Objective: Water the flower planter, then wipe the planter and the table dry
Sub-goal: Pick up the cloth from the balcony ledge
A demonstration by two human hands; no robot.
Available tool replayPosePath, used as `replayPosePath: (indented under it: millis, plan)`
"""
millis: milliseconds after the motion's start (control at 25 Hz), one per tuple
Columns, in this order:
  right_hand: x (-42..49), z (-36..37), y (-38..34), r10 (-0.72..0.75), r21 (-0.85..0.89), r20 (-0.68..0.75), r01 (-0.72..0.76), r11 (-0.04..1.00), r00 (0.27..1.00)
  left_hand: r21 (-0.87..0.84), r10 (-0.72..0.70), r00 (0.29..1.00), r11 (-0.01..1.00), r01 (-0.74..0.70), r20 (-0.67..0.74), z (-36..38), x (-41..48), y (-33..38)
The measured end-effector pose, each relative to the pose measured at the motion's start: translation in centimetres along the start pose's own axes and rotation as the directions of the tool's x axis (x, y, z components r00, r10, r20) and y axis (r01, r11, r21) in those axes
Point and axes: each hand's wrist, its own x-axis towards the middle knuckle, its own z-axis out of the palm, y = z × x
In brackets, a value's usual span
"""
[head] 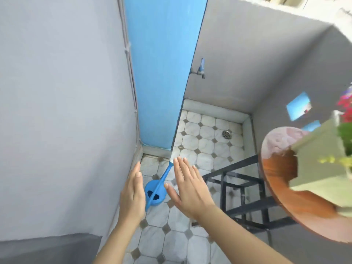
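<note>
A blue watering can (154, 194) stands on the tiled floor below me, its long spout pointing away toward the blue wall. My left hand (133, 191) and my right hand (187, 184) hover above it on either side, both flat with fingers straight and holding nothing. At the right edge a pale rectangular planter (322, 161) with green leaves and red flowers sits on a round reddish-brown table (280, 180). A pinkish cloth (280, 139) lies on the table's far side.
A blue-handled tap (201, 69) sticks out of the grey wall, above a low tiled basin with a floor drain (226, 134). The table's black metal frame (242, 191) stands right of the can. A grey wall closes the left side.
</note>
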Motion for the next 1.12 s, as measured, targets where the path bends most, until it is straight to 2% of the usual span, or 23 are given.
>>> replayPosePath:
  millis: [120,240,360,480,560,680,760,920,1040,1120]
  plan:
    - [-3.5,-13.3,-3.6,0.086,0.003,-0.195,-0.087,0.996,0.977,-0.028,0.092,0.990,0.996,-0.089,0.103,-2.6,-2.8,13.7]
    - [-8.2,-24.1,-4.6,0.187,0.019,-0.359,-0.194,0.981,0.914,-0.020,0.267,0.931,0.963,-0.270,0.248,-2.7,-5.8,25.9]
    - [-13.5,-30.8,-3.0,0.315,0.041,-0.496,-0.340,0.939,0.809,-0.012,0.456,0.816,0.875,-0.484,0.355,-0.2,-8.1,33.9]
    - [-20.7,-34.4,0.9,0.460,0.085,-0.606,-0.522,0.849,0.650,-0.067,0.600,0.641,0.753,-0.654,0.479,4.7,-12.1,39.1]
    - [-25.9,-35.3,3.6,0.558,0.127,-0.642,-0.644,0.754,0.526,-0.126,0.645,0.527,0.690,-0.712,0.553,8.5,-15.6,40.9]
    - [-33.6,-34.6,6.8,0.705,0.225,-0.601,-0.767,0.601,0.377,-0.189,0.662,0.364,0.610,-0.769,0.655,13.8,-20.9,41.4]
    - [-39.6,-33.4,8.9,0.777,0.294,-0.578,-0.825,0.482,0.248,-0.254,0.647,0.230,0.564,-0.785,0.727,17.9,-25.6,41.4]
    - [-52.5,-29.4,12.2,0.868,0.379,-0.497,-0.901,0.212,-0.005,-0.331,0.549,0.011,0.519,-0.788,0.836,24.8,-36.3,40.0]
    - [-59.9,-25.4,13.4,0.911,0.422,-0.391,-0.905,0.052,-0.130,-0.367,0.435,-0.132,0.516,-0.774,0.891,28.1,-42.8,37.1]
    - [-63.8,-23.0,14.3,0.924,0.440,-0.330,-0.898,-0.029,-0.191,-0.354,0.346,-0.188,0.515,-0.781,0.919,30.0,-47.0,34.8]
